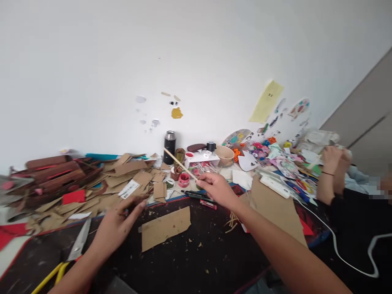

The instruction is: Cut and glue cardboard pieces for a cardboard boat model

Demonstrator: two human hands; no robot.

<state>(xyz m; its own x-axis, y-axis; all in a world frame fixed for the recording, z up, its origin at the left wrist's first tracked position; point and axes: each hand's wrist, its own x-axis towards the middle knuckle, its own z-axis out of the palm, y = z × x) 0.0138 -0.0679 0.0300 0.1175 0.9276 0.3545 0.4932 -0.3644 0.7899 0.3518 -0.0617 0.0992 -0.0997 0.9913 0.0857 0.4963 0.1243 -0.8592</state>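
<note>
Pinched between the thumb and fingers of my right hand (pixel 216 190) is a thin, pale wooden stick (pixel 180 164), slanting up to the left above small paint pots. A red paint pot (pixel 184 180) stands just beneath the stick. My left hand (pixel 114 224) is over the dark table mat, thumb and fingers apart, with nothing visible in it. Its fingertips are close to the heap of cardboard scraps (pixel 134 167). A flat rectangular cardboard piece (pixel 166 228) lies on the mat between my two hands.
Yellow-handled scissors (pixel 80 243) lie beside my left forearm. A black flask (pixel 170 148) and a beige bowl (pixel 225 156) stand along the wall. To the right are a large cardboard sheet (pixel 274 208), a white device with a cable (pixel 274 185), and another person's raised hands (pixel 333 161).
</note>
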